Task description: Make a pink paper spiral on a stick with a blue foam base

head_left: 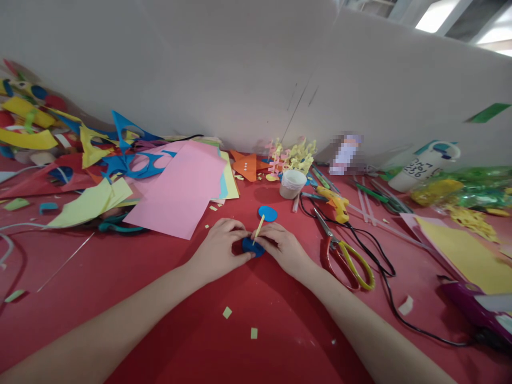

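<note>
A dark blue paper disc lies low at the middle of the red table, between my hands. Fingers and thumb of my left hand close on its left edge. With the fingertips of my right hand, I pinch a thin yellow paper strip that stands tilted over the disc. Whether its lower end touches the disc I cannot tell. Just beyond my fingers a second, brighter blue disc rests flat on the table.
Right of my hands lie scissors and a yellow glue gun with a black cord. A purple glue gun sits far right. Pink sheets and paper scraps cover the left. A paper cup stands behind.
</note>
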A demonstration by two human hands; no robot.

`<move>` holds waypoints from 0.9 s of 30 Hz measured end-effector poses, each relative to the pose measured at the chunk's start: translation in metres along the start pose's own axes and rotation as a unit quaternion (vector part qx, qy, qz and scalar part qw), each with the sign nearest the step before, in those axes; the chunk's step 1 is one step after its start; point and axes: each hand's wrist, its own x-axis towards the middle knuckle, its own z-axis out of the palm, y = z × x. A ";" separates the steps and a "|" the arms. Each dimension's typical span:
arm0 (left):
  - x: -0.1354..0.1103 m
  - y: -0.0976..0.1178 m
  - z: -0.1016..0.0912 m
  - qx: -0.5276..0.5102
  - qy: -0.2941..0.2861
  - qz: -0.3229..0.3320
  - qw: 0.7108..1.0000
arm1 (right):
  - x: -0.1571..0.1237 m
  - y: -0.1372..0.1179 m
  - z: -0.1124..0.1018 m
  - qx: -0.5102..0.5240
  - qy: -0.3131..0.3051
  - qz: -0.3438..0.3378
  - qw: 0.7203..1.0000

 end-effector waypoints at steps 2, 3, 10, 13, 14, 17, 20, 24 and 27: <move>0.000 0.000 0.000 0.000 0.000 0.002 1.000 | 0.000 0.000 0.000 0.001 0.000 -0.002 1.000; 0.000 -0.001 0.001 -0.001 0.002 0.002 1.000 | 0.000 0.001 0.000 0.002 0.000 -0.003 1.000; -0.001 0.000 0.000 -0.004 0.002 -0.005 1.000 | 0.000 0.000 -0.001 0.003 0.007 0.000 1.000; -0.001 0.001 0.000 -0.003 0.002 -0.007 1.000 | 0.000 0.000 -0.001 0.004 0.010 0.002 1.000; -0.001 0.001 0.000 -0.003 0.002 -0.007 1.000 | -0.001 0.000 -0.001 0.003 0.011 0.002 1.000; -0.001 0.000 0.000 -0.002 0.001 -0.009 1.000 | -0.001 -0.001 -0.001 0.003 0.012 0.000 1.000; -0.001 0.000 0.000 -0.004 -0.001 -0.007 1.000 | -0.001 0.000 -0.001 0.005 0.011 0.001 1.000; 0.000 0.000 0.000 -0.003 -0.003 -0.006 1.000 | 0.000 -0.001 -0.001 0.006 0.007 0.007 1.000; 0.000 0.001 -0.001 -0.003 -0.003 -0.005 1.000 | 0.000 -0.002 -0.002 0.004 0.006 0.010 1.000</move>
